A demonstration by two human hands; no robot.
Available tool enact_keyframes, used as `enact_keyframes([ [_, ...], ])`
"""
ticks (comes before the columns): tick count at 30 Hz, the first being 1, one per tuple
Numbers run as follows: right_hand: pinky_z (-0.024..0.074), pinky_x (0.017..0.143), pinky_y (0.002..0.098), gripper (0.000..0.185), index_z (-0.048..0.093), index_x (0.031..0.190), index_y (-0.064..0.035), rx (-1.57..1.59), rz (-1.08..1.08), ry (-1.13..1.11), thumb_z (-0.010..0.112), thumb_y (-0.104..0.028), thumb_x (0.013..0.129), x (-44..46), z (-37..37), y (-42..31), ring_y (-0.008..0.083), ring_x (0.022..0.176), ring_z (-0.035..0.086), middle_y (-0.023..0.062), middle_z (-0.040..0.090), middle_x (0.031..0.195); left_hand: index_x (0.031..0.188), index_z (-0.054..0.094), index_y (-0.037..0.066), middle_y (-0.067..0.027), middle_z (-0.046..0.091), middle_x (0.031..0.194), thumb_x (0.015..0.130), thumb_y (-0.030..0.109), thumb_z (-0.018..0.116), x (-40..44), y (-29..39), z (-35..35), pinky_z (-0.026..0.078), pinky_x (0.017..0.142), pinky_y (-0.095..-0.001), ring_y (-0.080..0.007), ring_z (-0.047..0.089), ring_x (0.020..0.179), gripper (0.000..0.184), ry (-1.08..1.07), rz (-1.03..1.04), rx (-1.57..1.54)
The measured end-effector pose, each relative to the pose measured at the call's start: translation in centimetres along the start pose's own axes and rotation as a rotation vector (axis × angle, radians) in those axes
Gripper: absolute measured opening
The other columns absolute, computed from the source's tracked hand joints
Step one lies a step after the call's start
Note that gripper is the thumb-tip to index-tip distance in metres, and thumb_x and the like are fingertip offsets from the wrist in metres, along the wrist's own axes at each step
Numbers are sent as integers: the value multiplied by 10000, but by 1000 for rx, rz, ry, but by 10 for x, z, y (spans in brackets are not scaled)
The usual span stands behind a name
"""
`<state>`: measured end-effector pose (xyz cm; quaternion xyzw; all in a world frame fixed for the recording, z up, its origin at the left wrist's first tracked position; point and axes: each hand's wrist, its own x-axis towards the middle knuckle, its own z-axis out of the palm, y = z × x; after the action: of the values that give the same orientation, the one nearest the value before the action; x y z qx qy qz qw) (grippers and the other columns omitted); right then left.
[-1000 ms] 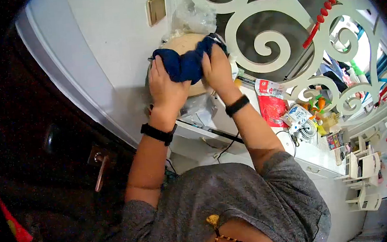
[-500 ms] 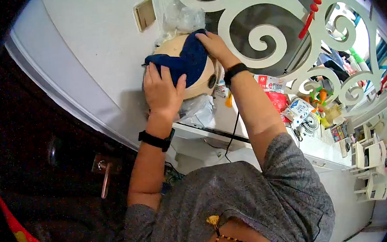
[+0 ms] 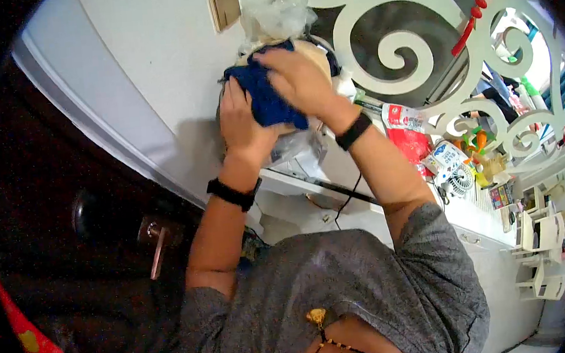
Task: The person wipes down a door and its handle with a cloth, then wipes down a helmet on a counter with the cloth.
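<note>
A dark blue cloth [image 3: 266, 101] lies over a rounded beige object [image 3: 316, 56] against the wall. My left hand [image 3: 242, 123] rests on the cloth's left side, its fingers stretched out and somewhat apart. Across the upper right part of the cloth reaches my right hand [image 3: 302, 85], blurred by motion, with its fingers extended flat. Most of the beige object is hidden by the cloth and hands.
Clear plastic wrapping [image 3: 276, 17] is behind the beige object. A red and white packet [image 3: 406, 130] and a small white fan [image 3: 460, 179] sit on the white counter to the right. A door handle [image 3: 159, 252] is at the lower left.
My right hand has moved left and inward over the cloth from the beige object's right edge. The cloth is now bunched differently and covers more of the middle. My left hand stays at its left side.
</note>
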<state>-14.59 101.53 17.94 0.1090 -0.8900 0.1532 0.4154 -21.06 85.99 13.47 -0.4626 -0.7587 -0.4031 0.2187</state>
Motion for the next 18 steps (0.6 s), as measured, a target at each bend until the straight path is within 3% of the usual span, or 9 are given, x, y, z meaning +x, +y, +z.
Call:
enact_keyframes([
  [2, 472, 946, 434, 368, 609, 1209, -8, -165, 153, -11, 549, -229, 921, 14, -8, 20, 388, 1100, 590, 201, 633, 1208, 1260, 526, -137, -333, 365, 1451, 707, 316, 796, 1, 6, 5, 306, 1128, -507, -478, 388, 1311, 764, -8, 2, 189],
  [4, 463, 952, 429, 362, 605, 1207, -6, -142, 229, -76, 553, -215, 916, 14, -9, 20, 400, 1116, 570, 210, 628, 1196, 1288, 491, -142, -343, 367, 1442, 712, 301, 788, 2, 4, 5, 305, 1127, -507, -486, 388, 1309, 785, 26, 58, 217],
  [7, 397, 1040, 449, 395, 584, 1279, -39, -17, 8, -30, 559, -170, 907, -9, -3, -20, 394, 1203, 529, 214, 607, 1229, 1368, 386, -142, -345, 384, 1425, 824, 250, 678, -6, -8, 1, 289, 1133, -500, -487, 386, 1309, 731, 11, 12, 40],
  [11, 363, 1079, 471, 446, 551, 1332, -53, -10, 16, -79, 563, -161, 899, -32, -1, -38, 396, 1250, 502, 233, 571, 1293, 1382, 362, -146, -345, 387, 1422, 808, 242, 697, -8, -14, 0, 301, 1129, -486, -489, 388, 1304, 769, 50, -11, -21],
  [13, 362, 1082, 466, 445, 551, 1338, -59, -36, 5, -37, 553, -158, 904, -24, 0, -18, 397, 1243, 509, 235, 578, 1283, 1350, 403, -147, -347, 409, 1401, 760, 266, 748, -3, 0, -11, 314, 1117, -499, -491, 410, 1282, 798, 15, 89, -74],
  [16, 419, 1019, 427, 471, 564, 1296, -19, -158, 137, 90, 577, -287, 909, -8, -5, 23, 399, 1148, 570, 229, 619, 1225, 1310, 460, -126, -362, 418, 1381, 708, 300, 795, 0, -5, 1, 336, 1099, -515, -495, 427, 1262, 809, 12, 98, 143],
  [18, 472, 919, 445, 461, 636, 1158, -25, 28, 533, 9, 551, -400, 904, 4, -18, 43, 412, 1041, 619, 239, 664, 1104, 1264, 503, -116, -382, 443, 1343, 730, 334, 789, 2, 0, 0, 364, 1073, -529, -502, 452, 1236, 755, 47, 129, 163],
])
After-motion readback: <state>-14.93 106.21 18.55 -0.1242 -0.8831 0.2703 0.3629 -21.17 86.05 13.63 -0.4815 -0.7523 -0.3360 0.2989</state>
